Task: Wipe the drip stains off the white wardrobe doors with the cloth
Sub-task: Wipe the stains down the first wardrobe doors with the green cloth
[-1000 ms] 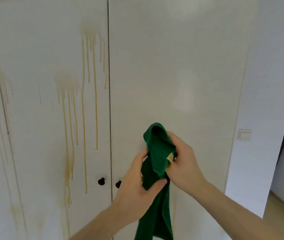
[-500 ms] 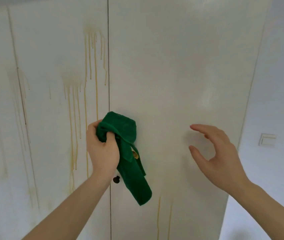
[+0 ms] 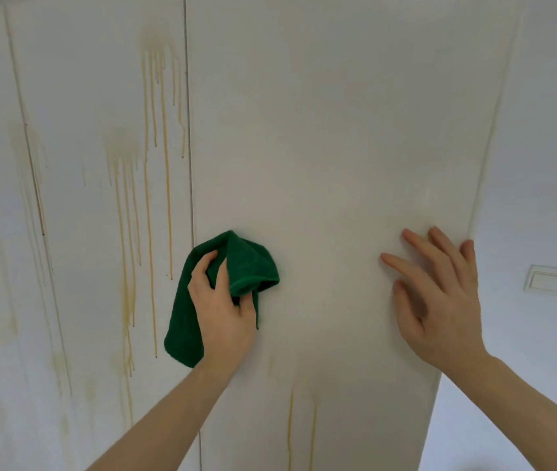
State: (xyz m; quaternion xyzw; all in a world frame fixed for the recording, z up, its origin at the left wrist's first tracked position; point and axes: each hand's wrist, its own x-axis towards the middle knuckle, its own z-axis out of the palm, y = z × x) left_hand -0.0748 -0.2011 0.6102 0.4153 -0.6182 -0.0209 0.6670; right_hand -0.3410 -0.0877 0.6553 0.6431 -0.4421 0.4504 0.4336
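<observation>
I've got the left hand point(image 3: 224, 311) gripping the green cloth point(image 3: 243, 263), fingers and thumb curled into the bunched fabric. The cloth sits against the right wardrobe door point(image 3: 338, 130), just right of the seam point(image 3: 189, 130) between the two doors, approx mid-height in view. Its top part is bunched into a rounded fold above the hand; a loose tail hangs down on the left side of the wrist and crosses over the seam onto the left door point(image 3: 93, 96).

My right hand point(image 3: 440, 300) holds nothing: fingers straight and spread, at the right door near its right edge. Can't tell for sure whether the palm actually touches the panel; fingertips look to be at the surface.

Drip stains point(image 3: 155, 164) are yellow-brown, running in thin vertical streaks down the left door, w/ a paler cluster point(image 3: 124, 185) further left and faint smears near the left edge. Two short streaks point(image 3: 290, 430) show low on the right door, below the left hand & between the forearms. Rest of the right door looks mostly plain, w/ a faint yellowish line along its right edge.

Right of the wardrobe is a white wall w/ a light switch point(image 3: 543, 278).
</observation>
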